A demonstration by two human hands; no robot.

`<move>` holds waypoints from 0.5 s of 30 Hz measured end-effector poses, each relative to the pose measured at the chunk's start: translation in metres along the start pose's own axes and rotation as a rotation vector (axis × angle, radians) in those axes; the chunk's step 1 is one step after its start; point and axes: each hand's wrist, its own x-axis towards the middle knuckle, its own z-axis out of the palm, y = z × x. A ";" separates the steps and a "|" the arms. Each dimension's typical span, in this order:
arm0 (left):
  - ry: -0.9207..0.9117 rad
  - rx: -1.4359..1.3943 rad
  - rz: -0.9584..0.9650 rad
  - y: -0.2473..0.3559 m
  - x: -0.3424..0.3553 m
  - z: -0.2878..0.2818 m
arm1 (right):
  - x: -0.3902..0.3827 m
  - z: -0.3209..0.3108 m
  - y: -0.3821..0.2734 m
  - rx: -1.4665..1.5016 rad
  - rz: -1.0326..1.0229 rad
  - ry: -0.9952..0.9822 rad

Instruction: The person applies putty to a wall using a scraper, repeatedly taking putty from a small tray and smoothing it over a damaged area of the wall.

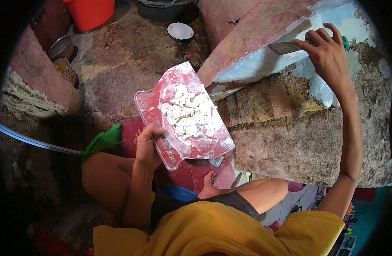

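My left hand (147, 145) grips the lower left edge of a red board (151, 111) heaped with lumpy white paste (189, 113), held over my lap. At the upper right, my right hand (326, 55) is closed on a putty knife with a green handle (345, 42). Its flat metal blade (281, 48) lies against or just over a patchy wall surface (247, 68) of pink paint and pale blue-white coating, with rough bare material below it. I cannot tell whether the blade touches that surface.
A green broom (108, 136) lies by my left knee. Behind are a red bucket (89, 13), a dark basin (162, 12), a white plate (180, 30) and containers (61, 49) along the left wall (38, 85). A blue container (179, 192) sits between my legs.
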 end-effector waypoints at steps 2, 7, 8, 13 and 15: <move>0.002 -0.001 -0.007 0.000 0.000 -0.002 | 0.000 -0.003 0.002 -0.024 0.000 0.004; -0.008 -0.008 -0.008 0.001 -0.002 0.005 | -0.002 -0.008 0.006 -0.059 0.009 0.009; -0.014 -0.009 -0.009 0.000 -0.001 0.005 | -0.002 -0.011 0.008 -0.062 0.016 0.002; -0.039 -0.021 -0.020 0.001 -0.002 -0.003 | -0.007 -0.014 0.017 -0.096 0.018 0.038; -0.035 -0.023 -0.023 0.001 -0.003 0.002 | -0.008 -0.017 0.014 -0.063 0.023 0.020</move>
